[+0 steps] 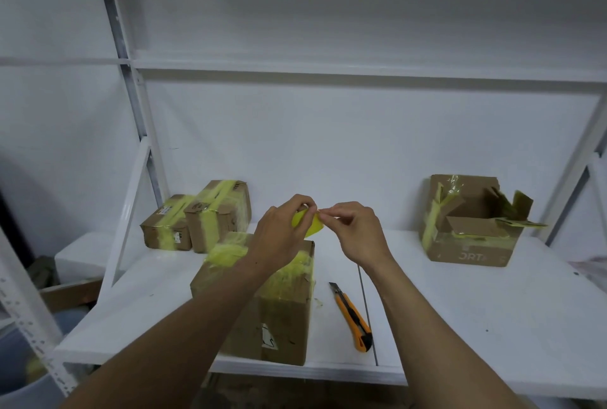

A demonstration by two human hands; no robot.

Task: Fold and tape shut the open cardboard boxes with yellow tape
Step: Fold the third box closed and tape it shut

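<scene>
My left hand (282,231) grips a roll of yellow tape (312,226) above the shelf's middle. My right hand (353,228) pinches the tape's edge right beside the left fingertips. Under my left forearm stands a closed cardboard box (282,316) with yellow tape across its top. An open cardboard box (473,228) with raised flaps and old yellow tape strips sits at the back right. Two taped boxes stand at the back left, a taller box (218,214) and a lower box (167,228).
An orange utility knife (353,318) lies on the white shelf (460,310) just right of the near box, blade extended and pointing away. White metal uprights frame the shelf left and right. Another shelf board runs overhead. Bins and clutter sit on the floor at lower left.
</scene>
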